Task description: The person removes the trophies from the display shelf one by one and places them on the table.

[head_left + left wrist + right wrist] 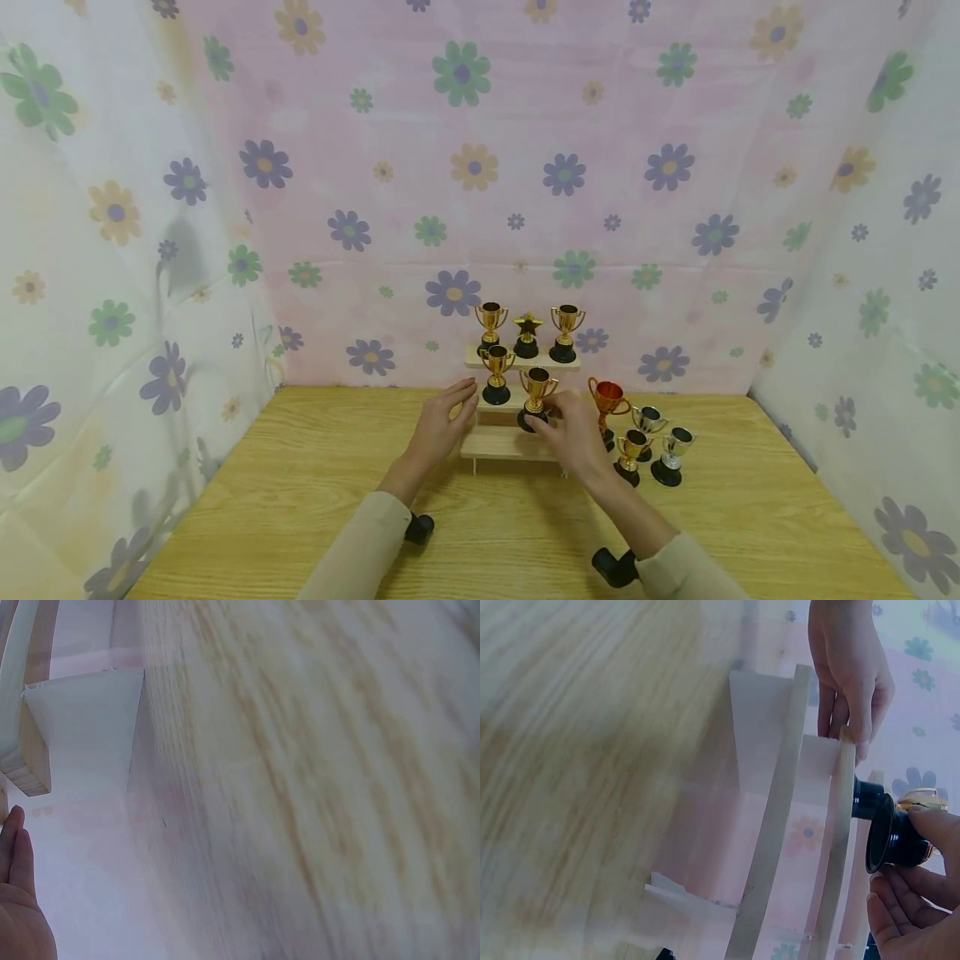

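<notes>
My right hand [579, 435] pinches a small gold trophy cup [537, 385] by its black base, in front of the middle step of a three-step wooden display stand [510, 444]. In the right wrist view the underside of that black base [883, 834] faces the stand. My left hand [437, 427] is at the left end of the middle step, fingers fairly straight and touching its edge. Another gold trophy cup [497, 364] stands on the middle step. The top step carries two gold cups [567, 321] with a gold star trophy [528, 327] between them.
To the right of the stand, a reddish-orange cup [608, 400], a smaller gold cup [634, 446] and two silver cups [678, 444] stand on the wooden table [337, 500]. A flowered cloth [390, 125] hangs behind and on both sides.
</notes>
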Action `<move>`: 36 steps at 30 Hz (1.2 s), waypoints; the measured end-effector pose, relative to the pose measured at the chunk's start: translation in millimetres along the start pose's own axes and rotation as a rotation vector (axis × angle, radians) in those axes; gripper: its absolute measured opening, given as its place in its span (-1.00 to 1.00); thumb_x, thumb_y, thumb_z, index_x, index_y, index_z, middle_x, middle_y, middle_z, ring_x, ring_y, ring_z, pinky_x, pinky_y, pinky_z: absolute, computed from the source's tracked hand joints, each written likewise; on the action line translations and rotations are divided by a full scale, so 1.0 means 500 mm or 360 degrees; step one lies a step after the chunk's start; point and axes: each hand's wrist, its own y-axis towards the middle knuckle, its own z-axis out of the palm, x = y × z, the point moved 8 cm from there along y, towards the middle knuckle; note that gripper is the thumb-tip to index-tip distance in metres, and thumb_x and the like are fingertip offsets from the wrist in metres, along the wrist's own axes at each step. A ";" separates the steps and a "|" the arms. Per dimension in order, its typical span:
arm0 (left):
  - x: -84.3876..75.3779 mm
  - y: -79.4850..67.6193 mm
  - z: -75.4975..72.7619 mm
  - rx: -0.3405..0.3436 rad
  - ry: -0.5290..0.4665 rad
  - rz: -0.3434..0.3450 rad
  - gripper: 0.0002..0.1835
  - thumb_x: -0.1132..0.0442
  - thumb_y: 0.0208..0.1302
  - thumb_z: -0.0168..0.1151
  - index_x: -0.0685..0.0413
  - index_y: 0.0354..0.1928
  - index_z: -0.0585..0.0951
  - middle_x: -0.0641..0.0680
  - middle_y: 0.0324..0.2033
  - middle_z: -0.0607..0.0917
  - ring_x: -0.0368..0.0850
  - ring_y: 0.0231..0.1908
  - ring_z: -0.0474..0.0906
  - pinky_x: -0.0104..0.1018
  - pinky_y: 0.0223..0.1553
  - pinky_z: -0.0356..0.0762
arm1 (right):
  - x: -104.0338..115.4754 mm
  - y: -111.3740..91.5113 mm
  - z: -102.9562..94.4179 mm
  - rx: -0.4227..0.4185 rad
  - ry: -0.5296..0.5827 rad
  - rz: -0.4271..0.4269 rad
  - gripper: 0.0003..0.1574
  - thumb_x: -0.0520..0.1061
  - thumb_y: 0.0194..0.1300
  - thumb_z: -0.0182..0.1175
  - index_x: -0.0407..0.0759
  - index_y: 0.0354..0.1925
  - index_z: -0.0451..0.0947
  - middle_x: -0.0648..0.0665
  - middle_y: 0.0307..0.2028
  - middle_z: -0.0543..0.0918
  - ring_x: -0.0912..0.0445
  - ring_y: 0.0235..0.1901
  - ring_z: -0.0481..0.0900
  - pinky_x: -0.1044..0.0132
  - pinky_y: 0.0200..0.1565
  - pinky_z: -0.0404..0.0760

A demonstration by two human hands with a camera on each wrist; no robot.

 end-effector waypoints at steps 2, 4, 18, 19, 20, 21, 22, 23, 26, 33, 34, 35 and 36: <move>0.001 -0.001 0.001 0.0003 0.0001 -0.0005 -0.57 0.11 0.58 0.13 0.26 0.27 0.61 0.17 0.31 0.58 0.10 0.36 0.46 0.04 0.36 0.42 | 0.004 -0.008 0.002 0.0007 0.0022 -0.0002 -0.71 -0.11 0.25 0.48 -0.23 -0.12 0.71 -0.10 -0.22 0.65 0.01 -0.20 0.61 0.10 -0.13 0.64; 0.000 -0.001 0.001 0.0003 -0.0003 -0.0003 -0.57 0.11 0.58 0.13 0.28 0.27 0.61 0.17 0.32 0.58 0.10 0.36 0.46 0.04 0.36 0.42 | 0.007 -0.015 0.004 0.0007 0.0051 -0.0011 -0.72 -0.11 0.25 0.48 -0.22 -0.13 0.70 -0.11 -0.21 0.66 -0.02 -0.17 0.63 0.03 -0.08 0.67; 0.001 -0.001 0.001 0.0006 0.0002 -0.0020 -0.57 0.13 0.58 0.13 0.30 0.27 0.60 0.19 0.32 0.57 0.11 0.36 0.45 0.05 0.38 0.40 | 0.008 -0.031 0.023 0.0046 0.0050 -0.0040 -0.76 -0.14 0.23 0.50 -0.17 -0.16 0.71 -0.06 -0.23 0.68 0.04 -0.16 0.66 0.03 -0.04 0.70; 0.000 -0.001 0.001 0.0004 0.0001 -0.0015 -0.57 0.13 0.58 0.13 0.30 0.27 0.60 0.20 0.31 0.57 0.12 0.36 0.45 0.05 0.38 0.40 | 0.008 -0.032 0.025 0.0056 0.0056 -0.0038 -0.77 -0.14 0.23 0.49 -0.17 -0.15 0.71 -0.06 -0.23 0.68 0.04 -0.16 0.67 0.03 -0.04 0.70; 0.000 -0.001 0.001 0.0004 0.0000 -0.0010 -0.57 0.13 0.58 0.13 0.31 0.27 0.60 0.21 0.31 0.57 0.13 0.36 0.45 0.06 0.38 0.39 | 0.008 -0.033 0.026 0.0060 0.0061 -0.0038 -0.77 -0.14 0.23 0.49 -0.17 -0.15 0.72 -0.06 -0.23 0.68 0.04 -0.16 0.67 0.02 -0.04 0.70; 0.000 -0.001 0.001 0.0002 -0.0002 -0.0005 -0.57 0.13 0.58 0.13 0.31 0.26 0.60 0.22 0.31 0.57 0.13 0.36 0.45 0.06 0.38 0.39 | 0.008 -0.034 0.027 0.0064 0.0068 -0.0039 -0.77 -0.15 0.24 0.49 -0.17 -0.14 0.72 -0.05 -0.23 0.68 0.04 -0.16 0.67 0.01 -0.04 0.71; 0.000 -0.001 0.001 0.0002 -0.0001 -0.0003 -0.57 0.13 0.58 0.13 0.31 0.26 0.60 0.22 0.31 0.57 0.13 0.36 0.45 0.06 0.38 0.39 | 0.009 -0.035 0.029 0.0068 0.0078 -0.0044 -0.76 -0.15 0.24 0.49 -0.17 -0.14 0.72 -0.06 -0.22 0.69 0.03 -0.15 0.68 0.00 -0.03 0.71; -0.001 -0.001 0.001 0.0000 -0.0003 0.0000 -0.57 0.13 0.58 0.13 0.31 0.26 0.60 0.22 0.31 0.57 0.13 0.36 0.45 0.06 0.37 0.39 | 0.010 -0.037 0.031 0.0069 0.0082 -0.0054 -0.76 -0.15 0.23 0.49 -0.17 -0.13 0.72 -0.06 -0.22 0.69 0.03 -0.15 0.68 -0.01 -0.03 0.71; 0.000 -0.001 0.001 -0.0004 -0.0007 0.0006 -0.57 0.13 0.58 0.13 0.32 0.26 0.60 0.23 0.31 0.57 0.14 0.36 0.45 0.06 0.38 0.39 | 0.014 -0.041 0.034 0.0060 0.0072 -0.0091 -0.72 -0.16 0.22 0.50 -0.15 -0.10 0.72 -0.06 -0.21 0.71 0.03 -0.14 0.69 -0.02 -0.05 0.71; -0.003 -0.001 -0.001 -0.0012 -0.0004 0.0017 -0.57 0.14 0.57 0.14 0.31 0.26 0.60 0.23 0.31 0.57 0.14 0.36 0.45 0.09 0.35 0.42 | 0.019 -0.052 0.045 0.0070 0.0025 -0.0123 -0.72 -0.12 0.21 0.51 -0.11 -0.11 0.72 -0.04 -0.19 0.70 0.07 -0.14 0.66 0.12 -0.18 0.71; -0.004 -0.001 -0.001 -0.0013 -0.0006 0.0019 -0.57 0.14 0.57 0.13 0.31 0.26 0.60 0.23 0.31 0.57 0.14 0.36 0.45 0.09 0.35 0.42 | 0.019 -0.054 0.046 0.0072 0.0026 -0.0121 -0.73 -0.11 0.21 0.51 -0.11 -0.12 0.71 -0.03 -0.20 0.70 0.08 -0.15 0.66 0.14 -0.19 0.72; -0.004 -0.001 -0.001 -0.0013 -0.0008 0.0019 -0.57 0.14 0.57 0.13 0.31 0.26 0.60 0.23 0.31 0.57 0.14 0.36 0.45 0.09 0.36 0.41 | 0.020 -0.056 0.048 0.0073 0.0025 -0.0118 -0.73 -0.11 0.21 0.51 -0.10 -0.12 0.71 -0.02 -0.20 0.70 0.09 -0.15 0.67 0.17 -0.20 0.72; -0.005 -0.002 -0.001 -0.0013 -0.0009 0.0018 -0.57 0.14 0.58 0.13 0.31 0.27 0.60 0.23 0.31 0.57 0.14 0.36 0.45 0.09 0.36 0.41 | 0.020 -0.057 0.050 0.0077 0.0030 -0.0116 -0.73 -0.10 0.21 0.51 -0.10 -0.12 0.71 -0.01 -0.20 0.71 0.09 -0.16 0.67 0.20 -0.21 0.72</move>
